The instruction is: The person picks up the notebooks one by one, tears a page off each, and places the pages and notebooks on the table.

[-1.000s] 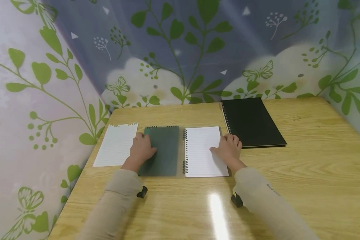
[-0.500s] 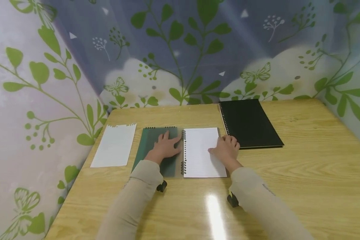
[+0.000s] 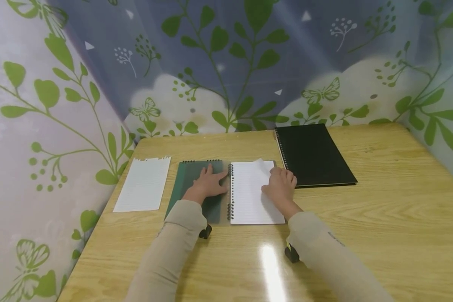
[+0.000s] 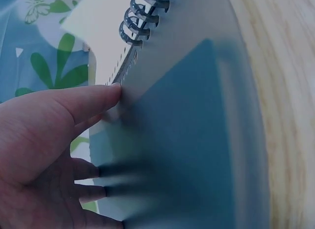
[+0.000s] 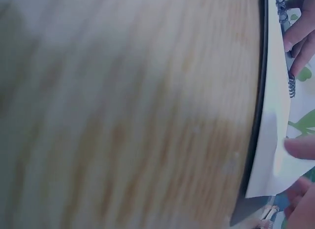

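Note:
A spiral notebook lies spread flat, its lined white page (image 3: 247, 197) on the right of the coil. Its translucent cover (image 3: 225, 214) overlaps a green pad (image 3: 176, 184) on the left. My left hand (image 3: 208, 183) rests on that cover with fingers spread; the left wrist view has its fingertips (image 4: 112, 94) pressing the cover near the coil (image 4: 142, 17). At the page's upper right edge, my right hand (image 3: 280, 184) pinches the top sheet, and its corner (image 3: 262, 165) curls upward. In the right wrist view, the bent sheet (image 5: 273, 177) sits between thumb and fingers.
A torn-out lined sheet (image 3: 143, 184) with a ragged top lies at the table's left. Behind my right hand is a large black spiral book (image 3: 315, 155). The wooden table (image 3: 392, 201) meets a leaf-patterned wall covering (image 3: 196, 105) at the back.
My left hand has moved right, from the green pad's left edge to the cover beside the coil. My right hand has shifted slightly left, and the page's upper corner has lifted.

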Tool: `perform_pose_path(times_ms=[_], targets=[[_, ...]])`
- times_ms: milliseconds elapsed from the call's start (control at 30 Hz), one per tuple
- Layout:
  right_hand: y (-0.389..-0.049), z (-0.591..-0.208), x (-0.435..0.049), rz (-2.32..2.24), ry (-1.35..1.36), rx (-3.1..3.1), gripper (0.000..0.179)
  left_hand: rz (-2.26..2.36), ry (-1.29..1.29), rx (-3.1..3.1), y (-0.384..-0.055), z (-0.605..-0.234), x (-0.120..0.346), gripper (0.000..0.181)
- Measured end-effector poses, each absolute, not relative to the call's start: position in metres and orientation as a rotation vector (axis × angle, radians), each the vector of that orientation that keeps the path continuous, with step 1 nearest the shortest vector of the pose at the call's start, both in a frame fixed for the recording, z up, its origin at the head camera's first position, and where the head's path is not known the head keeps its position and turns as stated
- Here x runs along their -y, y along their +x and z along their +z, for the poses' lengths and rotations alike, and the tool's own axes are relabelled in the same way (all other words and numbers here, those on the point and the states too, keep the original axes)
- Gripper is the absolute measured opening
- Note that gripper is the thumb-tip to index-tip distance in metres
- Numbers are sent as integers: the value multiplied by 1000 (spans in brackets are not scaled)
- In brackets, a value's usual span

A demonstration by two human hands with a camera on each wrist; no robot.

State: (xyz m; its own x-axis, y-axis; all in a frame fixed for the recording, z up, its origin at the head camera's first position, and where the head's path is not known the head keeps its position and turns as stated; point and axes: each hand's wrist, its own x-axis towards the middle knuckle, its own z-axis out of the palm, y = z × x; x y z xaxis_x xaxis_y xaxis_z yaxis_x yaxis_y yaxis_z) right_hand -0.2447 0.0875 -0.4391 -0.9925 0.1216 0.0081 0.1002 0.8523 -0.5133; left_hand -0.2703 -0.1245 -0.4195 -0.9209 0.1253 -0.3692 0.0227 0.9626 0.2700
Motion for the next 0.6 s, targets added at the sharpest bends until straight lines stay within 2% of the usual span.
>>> perform_pose_path(times_ms=[267, 467, 600], targets=[[-247, -439, -95, 983, -204, 2828, 30, 379, 130, -2696, -271, -417, 125, 64], [-244, -442, -102, 1037, -209, 2887, 39, 367, 153, -2688, -272, -414, 125, 65], [-241, -445, -105, 1095, -216, 2942, 39, 363, 125, -2675, -270, -412, 123, 65]])
